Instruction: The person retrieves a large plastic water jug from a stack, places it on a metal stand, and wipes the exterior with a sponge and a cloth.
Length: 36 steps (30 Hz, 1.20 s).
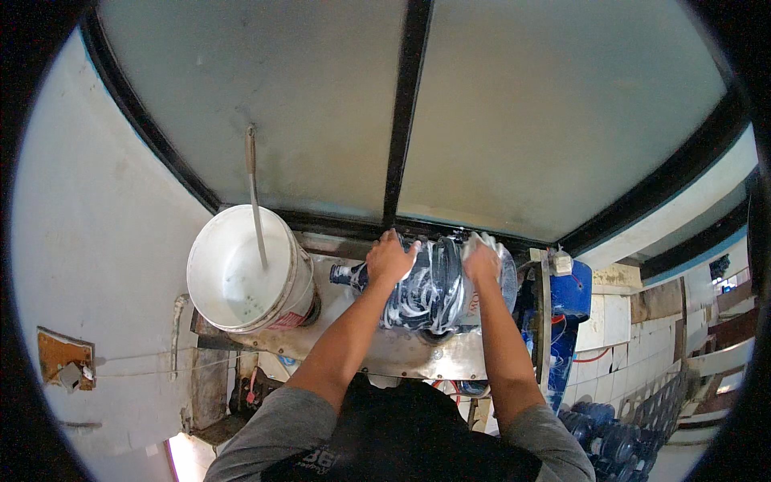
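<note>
A large blue plastic water jug (430, 283) lies on its side on a metal-topped bench (343, 361), its neck (344, 275) pointing left. White lather streaks its ribbed body. My left hand (388, 259) grips the upper side of the jug near its shoulder, thumb towards the ribs. Close to the jug's base, my right hand (482, 260) presses on the top of the wall and is slightly blurred. Something white surrounds its fingers; whether this is foam or a cloth I cannot tell.
Left on the bench stands a white plastic bucket (202, 280) with a long-handled tool (253, 181) leaning in it. Frosted panes (542, 132) in black frames rise behind. A blue container (569, 295) is at the right, and several water jugs (614, 443) are at lower right.
</note>
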Motion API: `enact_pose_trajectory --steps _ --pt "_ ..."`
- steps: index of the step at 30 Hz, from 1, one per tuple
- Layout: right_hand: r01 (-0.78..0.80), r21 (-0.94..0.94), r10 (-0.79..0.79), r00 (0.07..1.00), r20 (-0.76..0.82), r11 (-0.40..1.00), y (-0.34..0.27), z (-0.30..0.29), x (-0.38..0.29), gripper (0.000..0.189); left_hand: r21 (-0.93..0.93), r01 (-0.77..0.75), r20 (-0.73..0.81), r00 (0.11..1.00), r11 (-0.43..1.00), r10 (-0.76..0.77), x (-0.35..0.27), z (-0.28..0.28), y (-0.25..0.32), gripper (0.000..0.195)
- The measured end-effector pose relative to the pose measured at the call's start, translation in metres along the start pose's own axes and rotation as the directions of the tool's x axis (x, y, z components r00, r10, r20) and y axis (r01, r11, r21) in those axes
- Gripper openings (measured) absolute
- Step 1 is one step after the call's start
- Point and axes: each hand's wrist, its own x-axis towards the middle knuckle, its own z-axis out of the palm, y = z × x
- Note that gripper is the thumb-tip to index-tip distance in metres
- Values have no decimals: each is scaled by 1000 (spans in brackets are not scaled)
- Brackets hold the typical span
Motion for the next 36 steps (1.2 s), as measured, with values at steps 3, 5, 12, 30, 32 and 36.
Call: enact_pose_trajectory --steps 3,5,12,30,32,36 --pt "-118 43 104 963 248 992 -36 -29 7 43 7 42 20 999 999 -42 3 -9 1 79" --pt "-40 22 33 972 231 999 -38 -24 -9 39 11 45 -27 999 999 -45 5 -1 -8 78" --pt "243 259 -202 964 -174 935 11 69 -167 65 -44 41 -36 998 998 -43 5 4 -1 76" --pt "283 138 -304 939 161 949 -152 6 -19 42 -331 -153 -130 985 931 116 0 8 -28 56" --pt "487 150 -466 871 -160 860 -139 19 -62 45 -441 -90 -120 992 893 40 -1 10 -31 57" --pt "647 151 -627 762 -161 747 -87 38 -163 53 -397 -108 -121 991 911 65 -5 7 -26 59"
